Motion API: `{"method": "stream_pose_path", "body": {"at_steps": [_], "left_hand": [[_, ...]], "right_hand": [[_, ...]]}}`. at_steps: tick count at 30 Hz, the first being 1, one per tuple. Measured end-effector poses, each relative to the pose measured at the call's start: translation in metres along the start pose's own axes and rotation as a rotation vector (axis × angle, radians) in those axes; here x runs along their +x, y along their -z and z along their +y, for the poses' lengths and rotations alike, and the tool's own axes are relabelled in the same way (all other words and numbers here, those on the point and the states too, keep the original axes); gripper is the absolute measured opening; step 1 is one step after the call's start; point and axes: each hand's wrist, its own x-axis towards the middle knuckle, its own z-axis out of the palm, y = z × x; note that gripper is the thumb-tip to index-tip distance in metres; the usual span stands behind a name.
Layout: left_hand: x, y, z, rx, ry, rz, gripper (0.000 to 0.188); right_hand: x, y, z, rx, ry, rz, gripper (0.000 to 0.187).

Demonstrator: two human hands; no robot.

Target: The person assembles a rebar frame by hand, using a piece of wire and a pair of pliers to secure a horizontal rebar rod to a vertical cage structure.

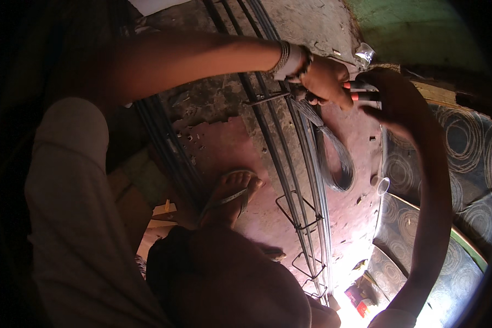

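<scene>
My left hand (327,81), with bands at its wrist, is closed above the dark steel bars. A looped bundle of thin wire (333,156) hangs from beneath its fingers beside the bars. My right hand (396,101) is curled round a hand tool with red-and-black handles (366,96), probably pliers or pincers. The red parts of the handles reach up to my left hand's fingers; the tool's jaws are hidden. Long parallel steel bars (279,158) run below my hands, with bent square wire stirrups (299,210) around them.
More bars (167,136) lie to the left on the worn pink floor (224,145). My sandalled foot (232,191) stands between the bars. Clear plastic cups (364,53) lie near the right side, by dark cushions with circle patterns (402,169). Bright light washes out the lower right.
</scene>
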Motion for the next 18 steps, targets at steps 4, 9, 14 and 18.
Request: {"method": "stream_pose_path", "body": {"at_steps": [4, 9, 14, 18], "left_hand": [[-0.003, -0.012, -0.001, 0.437, -0.015, 0.218, 0.040], [-0.011, -0.028, -0.019, 0.839, -0.226, 0.449, 0.040], [-0.001, -0.049, 0.012, 1.050, -0.376, 0.273, 0.042], [-0.011, -0.039, 0.008, 1.166, -0.382, 0.138, 0.052]], "right_hand": [[-0.028, 0.072, -0.019, 0.232, -0.089, -0.189, 0.062], [0.007, 0.061, -0.018, 0.405, -0.362, -0.221, 0.068], [0.002, 0.006, -0.003, 0.745, -0.264, -0.998, 0.056], [-0.012, -0.029, -0.029, 1.096, -0.191, -0.662, 0.021]]}}
